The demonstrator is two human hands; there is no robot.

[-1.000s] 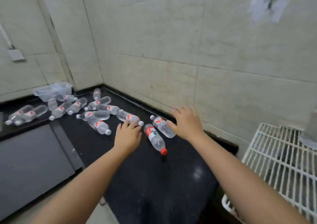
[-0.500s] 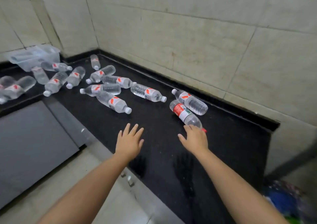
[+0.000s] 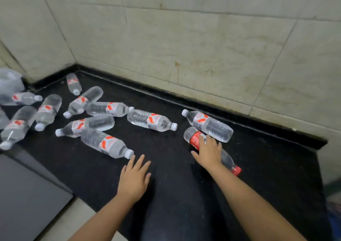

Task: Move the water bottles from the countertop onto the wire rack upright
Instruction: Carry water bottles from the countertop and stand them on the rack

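Black countertop; toppled water bottles

The right hand hides the red-labelled bottle's middle.

A plain kitchen or utility corner in a home or small back room. A glossy black stone countertop with a raised black back edge runs along a wall of large, pale, stained tiles that meet in a corner at the far left. Beige tiled floor shows at the near edge, beside a flat grey panel at lower left. Many clear plastic water bottles lie on their sides across the counter, and a crumpled clear plastic bag sits at the far left.
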